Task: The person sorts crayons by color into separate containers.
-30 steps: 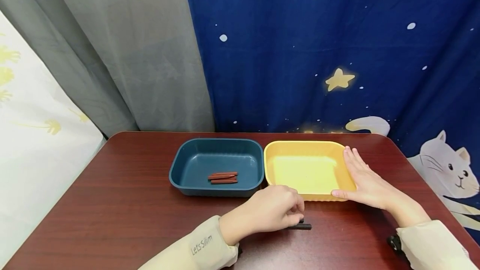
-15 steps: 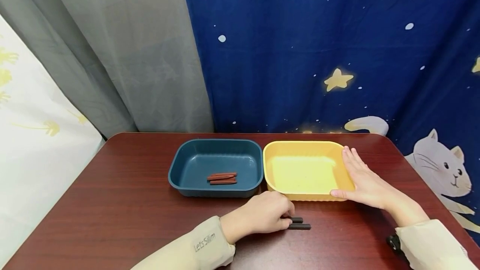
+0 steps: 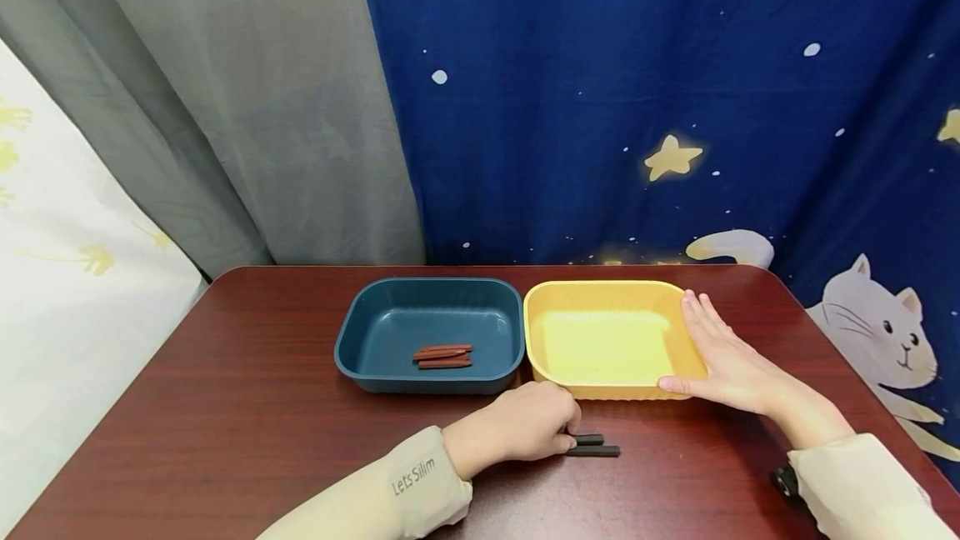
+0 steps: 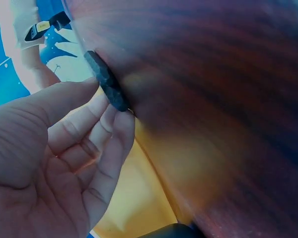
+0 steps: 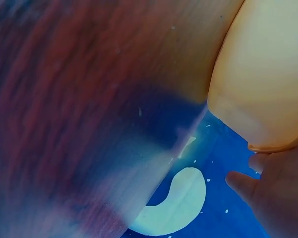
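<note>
In the head view my left hand (image 3: 521, 423) is low over the table in front of the boxes. Its thumb and fingertips pinch the left ends of short black sticks (image 3: 596, 451), which lie side by side pointing right. Up close in the left wrist view, the ends of the black sticks (image 4: 108, 82) show faceted sides between thumb and fingers. My right hand (image 3: 731, 365) rests on the yellow box (image 3: 600, 392). Straight fingers lie along its right rim, and the thumb touches the front rim. No sticks show inside that box.
A dark blue box (image 3: 427, 384) stands against the yellow box's left side, holding several reddish-brown sticks (image 3: 442, 357). Both sit on a dark red wooden table (image 3: 247, 407). Behind its far edge hang a grey curtain (image 3: 292, 107) and a blue star-patterned curtain (image 3: 555, 132).
My left hand has slid a little left along the black sticks, so more of their length shows. My right hand keeps its place on the yellow box.
</note>
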`<state>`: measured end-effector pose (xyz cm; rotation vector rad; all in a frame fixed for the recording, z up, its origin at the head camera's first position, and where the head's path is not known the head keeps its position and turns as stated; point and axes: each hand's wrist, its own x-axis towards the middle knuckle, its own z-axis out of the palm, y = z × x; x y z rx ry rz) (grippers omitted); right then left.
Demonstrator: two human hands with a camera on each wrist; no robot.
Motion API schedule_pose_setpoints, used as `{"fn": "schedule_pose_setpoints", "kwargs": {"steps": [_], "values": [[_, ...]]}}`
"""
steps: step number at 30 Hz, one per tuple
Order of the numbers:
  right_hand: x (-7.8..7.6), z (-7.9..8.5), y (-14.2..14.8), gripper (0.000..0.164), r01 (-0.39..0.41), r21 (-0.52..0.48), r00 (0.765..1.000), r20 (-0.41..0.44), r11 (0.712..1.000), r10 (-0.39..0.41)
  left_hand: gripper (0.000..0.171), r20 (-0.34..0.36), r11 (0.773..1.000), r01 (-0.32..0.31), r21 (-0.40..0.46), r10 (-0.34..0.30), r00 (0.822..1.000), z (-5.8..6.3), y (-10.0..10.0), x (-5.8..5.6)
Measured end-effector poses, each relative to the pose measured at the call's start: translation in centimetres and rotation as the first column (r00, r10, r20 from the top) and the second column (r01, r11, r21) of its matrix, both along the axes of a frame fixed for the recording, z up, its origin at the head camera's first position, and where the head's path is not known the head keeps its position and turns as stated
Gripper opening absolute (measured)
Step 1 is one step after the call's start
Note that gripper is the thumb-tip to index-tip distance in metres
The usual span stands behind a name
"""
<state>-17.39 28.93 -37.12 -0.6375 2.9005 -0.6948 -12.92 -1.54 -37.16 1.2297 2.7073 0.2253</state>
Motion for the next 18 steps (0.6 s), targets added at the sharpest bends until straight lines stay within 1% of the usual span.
{"fn": "schedule_pose_setpoints", "kwargs": {"steps": [3,8,11,18], "values": [[0.06,0.03,0.00,0.120,0.001,-0.002,1.000,0.005,1.000,-0.001,0.021,0.010,1.000,0.001,0.001,-0.001,1.000,-0.04,-0.01,0.04],[0.13,0.01,-0.04,0.120,0.002,-0.010,1.000,0.008,1.000,-0.002,0.018,0.040,1.000,-0.008,0.008,0.007,0.999,-0.10,-0.07,0.06],[0.08,-0.11,-0.08,0.120,-0.002,-0.009,1.000,0.004,1.000,0.002,0.018,0.045,1.000,-0.003,0.018,0.002,0.999,-0.11,-0.10,0.05],[0.06,-0.18,-0.10,0.120,-0.006,-0.008,1.000,-0.008,1.000,0.006,0.021,0.045,0.997,0.053,0.053,-0.055,0.997,-0.07,-0.25,0.05]]}}
